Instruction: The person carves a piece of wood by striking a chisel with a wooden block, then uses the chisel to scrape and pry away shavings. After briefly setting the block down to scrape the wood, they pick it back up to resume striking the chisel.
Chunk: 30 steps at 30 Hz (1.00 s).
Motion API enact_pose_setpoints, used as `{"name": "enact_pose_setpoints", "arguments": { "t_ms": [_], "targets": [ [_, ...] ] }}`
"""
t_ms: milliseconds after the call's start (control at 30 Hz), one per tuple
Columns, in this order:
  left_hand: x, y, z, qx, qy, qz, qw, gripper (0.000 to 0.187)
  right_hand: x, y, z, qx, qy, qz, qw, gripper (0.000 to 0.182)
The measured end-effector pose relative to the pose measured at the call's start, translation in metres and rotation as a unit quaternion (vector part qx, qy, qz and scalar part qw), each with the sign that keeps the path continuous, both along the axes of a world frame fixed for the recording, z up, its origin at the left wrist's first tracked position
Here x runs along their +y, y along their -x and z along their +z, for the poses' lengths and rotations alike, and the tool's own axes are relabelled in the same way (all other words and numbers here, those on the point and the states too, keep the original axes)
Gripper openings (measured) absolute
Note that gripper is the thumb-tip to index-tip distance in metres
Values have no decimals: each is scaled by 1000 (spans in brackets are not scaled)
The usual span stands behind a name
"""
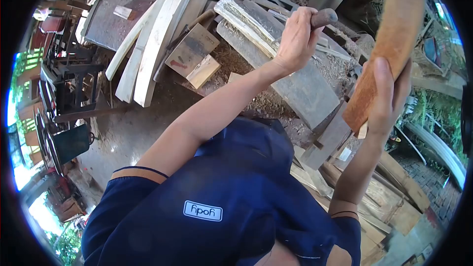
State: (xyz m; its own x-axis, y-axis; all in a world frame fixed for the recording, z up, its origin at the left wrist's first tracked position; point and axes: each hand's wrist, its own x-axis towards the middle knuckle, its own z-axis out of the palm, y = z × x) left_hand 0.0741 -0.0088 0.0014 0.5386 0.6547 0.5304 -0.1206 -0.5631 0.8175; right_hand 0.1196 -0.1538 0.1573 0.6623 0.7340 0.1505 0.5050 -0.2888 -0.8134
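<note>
My left hand (297, 42) is closed in a fist around a dark cylindrical handle (324, 18), whose blunt end sticks out to the right. The rest of what this handle belongs to is hidden by the hand. On the right, my right hand (386, 91) grips a long, slightly curved brown wooden piece (398, 24) near its lower end, thumb on the face towards me. It rises past the top edge of view. A small pale wooden tip (363, 130) shows beneath its lower end. Under my left hand lies a wide grey plank (308, 96).
Pale boards (165, 39) lean across the dark-topped bench (106, 22) at the upper left. Small wood blocks (203, 71), a rough split timber (246, 24) and shavings lie in the middle. Stacked planks (379, 194) stand at lower right; a dark green seat (71, 144) is at left.
</note>
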Motion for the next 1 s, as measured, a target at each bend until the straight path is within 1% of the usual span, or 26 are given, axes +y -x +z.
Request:
{"name": "enact_pose_setpoints", "arguments": {
  "t_ms": [33, 67, 133, 167, 200, 233, 300, 333, 367, 400, 433, 500, 567, 633, 667, 700, 767, 1000],
  "targets": [
    [1, -4, 2, -18, 8, -11, 1000, 30, 0, -1, 4, 85, -74, -45, 993, 56],
    [0, -3, 2, -15, 1, -8, 1000, 28, 1, -2, 2, 81, -77, -46, 993, 56],
    [2, -5, 1, -23, -4, -29, 999, 28, 1, -2, -11, -31, 39, 7, 999, 50],
    [6, -7, 1, -28, -7, -39, 999, 27, 4, -5, -13, -88, 96, 39, 991, 47],
    [10, -4, 2, -15, -9, -36, 999, 25, 1, -4, -12, -29, 95, 33, 995, 53],
    [14, -4, 2, -3, 56, -41, 998, 26, -3, -4, -21, -25, 97, 33, 994, 53],
    [29, 3, 2, 2, 123, -7, 992, 27, -10, -7, -47, 17, -13, -15, 1000, 59],
    [39, 12, 9, 6, 150, -1, 989, 25, -13, -5, -51, 19, -15, -19, 1000, 59],
    [51, 23, 16, 9, 177, 6, 984, 25, -18, -2, -53, 56, 13, -24, 998, 59],
    [64, 28, 11, -12, 216, 14, 976, 24, -23, 1, -55, 93, 41, -29, 994, 60],
    [78, 31, 5, -34, 253, 24, 966, 23, -27, 3, -60, 92, 40, -29, 995, 60],
    [91, 36, -4, -86, 294, 64, 950, 23, -31, 8, -73, 85, 43, -37, 995, 58],
    [93, 37, -11, -98, 289, 71, 950, 22, -34, 11, -77, 92, 34, -41, 994, 58],
    [86, 40, -5, -74, 230, 79, 967, 23, -36, 14, -78, 97, 41, -49, 993, 59],
    [82, 40, -1, -45, 214, 83, 972, 23, -37, 14, -79, 98, 42, -48, 993, 59],
    [82, 37, -3, -44, 215, 84, 972, 23, -38, 14, -80, 104, 52, -52, 992, 59],
    [82, 31, -4, -35, 159, 84, 983, 23, -39, 14, -81, 107, 62, -56, 991, 59],
    [77, 27, -3, 12, 145, 70, 987, 26, -38, 18, -86, 120, 57, -71, 989, 59]
  ]
}}
